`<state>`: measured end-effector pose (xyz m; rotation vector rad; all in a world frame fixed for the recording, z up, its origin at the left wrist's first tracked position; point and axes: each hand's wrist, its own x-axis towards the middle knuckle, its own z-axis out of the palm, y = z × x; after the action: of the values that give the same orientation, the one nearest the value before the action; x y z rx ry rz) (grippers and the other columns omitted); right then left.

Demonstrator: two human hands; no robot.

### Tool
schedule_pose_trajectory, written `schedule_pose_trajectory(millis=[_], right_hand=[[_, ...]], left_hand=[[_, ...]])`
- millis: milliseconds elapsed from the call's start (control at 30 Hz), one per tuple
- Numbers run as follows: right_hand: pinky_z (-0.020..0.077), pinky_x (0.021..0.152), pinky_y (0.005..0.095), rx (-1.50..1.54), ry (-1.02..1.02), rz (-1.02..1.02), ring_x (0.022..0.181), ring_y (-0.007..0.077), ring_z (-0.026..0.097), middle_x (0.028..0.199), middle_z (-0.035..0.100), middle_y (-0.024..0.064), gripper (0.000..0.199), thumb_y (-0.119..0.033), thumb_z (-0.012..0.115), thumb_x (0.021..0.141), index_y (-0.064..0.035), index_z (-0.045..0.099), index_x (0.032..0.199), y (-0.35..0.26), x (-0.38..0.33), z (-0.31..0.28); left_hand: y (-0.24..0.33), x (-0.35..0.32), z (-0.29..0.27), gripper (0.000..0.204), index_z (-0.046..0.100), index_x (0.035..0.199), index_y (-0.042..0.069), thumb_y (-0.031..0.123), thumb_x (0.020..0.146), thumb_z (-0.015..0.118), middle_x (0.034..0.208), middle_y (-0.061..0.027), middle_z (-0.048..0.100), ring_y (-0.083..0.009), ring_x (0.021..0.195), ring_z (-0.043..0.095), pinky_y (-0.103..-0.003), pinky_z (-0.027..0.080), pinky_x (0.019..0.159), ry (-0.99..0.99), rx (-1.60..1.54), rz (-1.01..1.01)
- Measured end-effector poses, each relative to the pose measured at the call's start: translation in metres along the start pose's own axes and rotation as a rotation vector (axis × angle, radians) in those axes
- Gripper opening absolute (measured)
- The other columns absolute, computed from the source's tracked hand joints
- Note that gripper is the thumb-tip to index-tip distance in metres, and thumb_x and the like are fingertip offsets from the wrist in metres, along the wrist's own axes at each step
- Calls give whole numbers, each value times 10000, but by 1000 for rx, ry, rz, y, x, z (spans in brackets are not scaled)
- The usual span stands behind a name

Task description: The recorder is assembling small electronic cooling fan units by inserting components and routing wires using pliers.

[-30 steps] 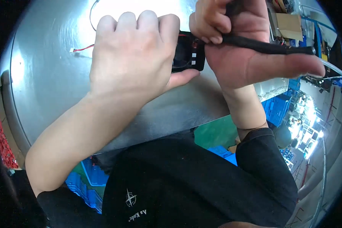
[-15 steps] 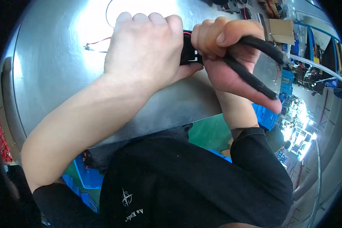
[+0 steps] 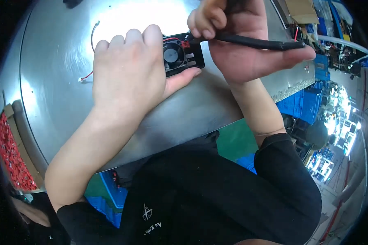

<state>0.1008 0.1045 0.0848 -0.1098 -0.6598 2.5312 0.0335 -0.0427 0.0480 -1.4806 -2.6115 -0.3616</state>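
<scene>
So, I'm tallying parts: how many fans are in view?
1. The small black fan sits in the black casing, just to the right of the left hand. That hand covers part of the casing, so another could be hidden there.

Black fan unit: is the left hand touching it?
Touching. The head view shows the left hand wrapped over the left part of the black fan unit, its thumb lying along the near edge.
</scene>
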Motion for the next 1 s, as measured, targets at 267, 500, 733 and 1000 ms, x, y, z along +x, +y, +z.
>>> schedule_pose_trajectory(millis=[267,500,733,1000], right_hand=[[329,527,254,-529,-150,-190,563,107,400,740,480,23,1197,-1074,207,722,-25,560,1176,-28,10,-16],[303,569,197,-1166,-265,-266,628,32,385,931,581,5,991,-948,409,846,-27,566,1174,-32,20,-24],[345,643,199,-1099,-341,-339,708,39,429,984,584,14,1154,-1002,456,758,-3,541,1331,-37,19,-30],[382,665,209,-939,-243,-297,773,96,516,960,619,71,1504,-1145,210,565,54,499,1426,-52,-13,10]], left_hand=[[-43,33,-33,769,663,1304,147,750,828,639,1249,-125,636,-312,1187,590,-465,427,1008,107,-3,620],[-24,13,-42,745,672,1180,41,732,923,565,927,-172,736,-357,874,746,-441,574,770,-12,64,-244],[-3,23,-38,776,588,1483,224,635,832,684,1126,-264,659,-418,1095,664,-521,506,959,-166,-143,117],[-24,13,-15,676,577,1494,159,346,856,695,1575,-245,430,-441,1434,411,-531,318,1192,-115,-770,343]])
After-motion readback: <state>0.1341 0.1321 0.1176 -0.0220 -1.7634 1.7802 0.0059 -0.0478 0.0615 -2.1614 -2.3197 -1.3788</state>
